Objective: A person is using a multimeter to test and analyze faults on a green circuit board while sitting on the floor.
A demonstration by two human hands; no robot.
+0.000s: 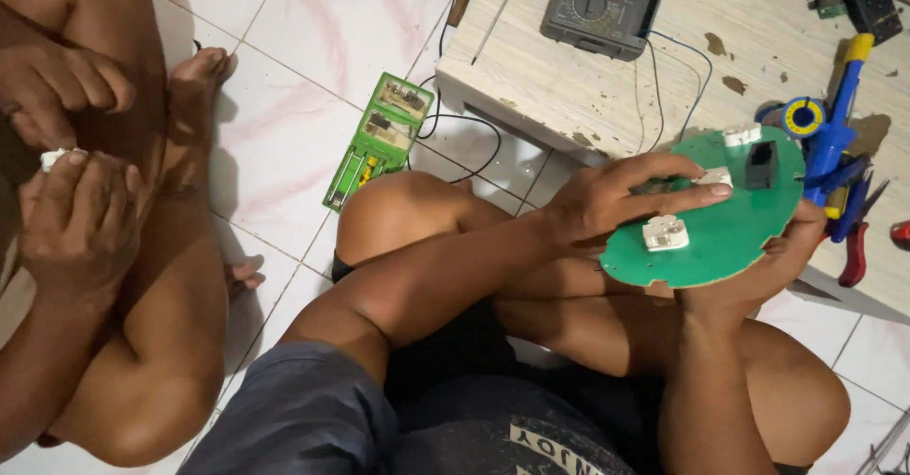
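Note:
A round green circuit board (730, 238) with white connectors and a black block on it rests tilted over my knees. My left hand (616, 200) lies on top of the board, fingers stretched across it toward a white connector (716, 177). Under the board's right edge, my right hand (791, 247) cups it from below, mostly hidden. Another white connector (665, 233) sits near the board's middle.
Another person sits at left, both hands (66, 153) pinching a small white piece. A green rectangular circuit board (379, 138) lies on the tiled floor. A low wooden table (569, 67) holds a grey multimeter (602, 1), blue-yellow tools (834, 134) and red-handled pliers (853, 252).

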